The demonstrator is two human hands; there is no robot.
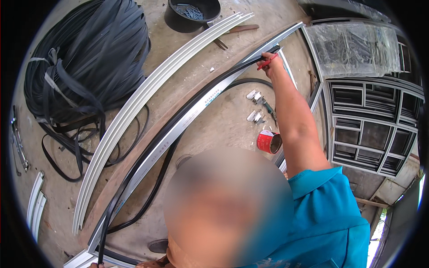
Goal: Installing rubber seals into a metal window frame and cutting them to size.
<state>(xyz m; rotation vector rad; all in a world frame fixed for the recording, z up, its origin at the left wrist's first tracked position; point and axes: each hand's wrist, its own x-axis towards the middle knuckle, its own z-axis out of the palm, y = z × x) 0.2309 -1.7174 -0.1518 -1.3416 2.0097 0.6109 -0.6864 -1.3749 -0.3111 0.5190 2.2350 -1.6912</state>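
My right arm reaches far forward. My right hand is closed around red-handled scissors, their blades hidden. Its fingers also press at the far end of a black rubber strip. That strip runs along the silver metal frame lying on the floor, with a slack loop hanging inside it. At the near left corner of the frame, only the fingertips of my left hand show, closed on the strip's near part. A blurred patch covers the lower middle.
A big coil of black rubber strip lies at the left. White curved-looking profiles rest beside the frame. A black bucket of screws stands at the back; a red can and small metal fittings sit inside the frame. Window frames are at right.
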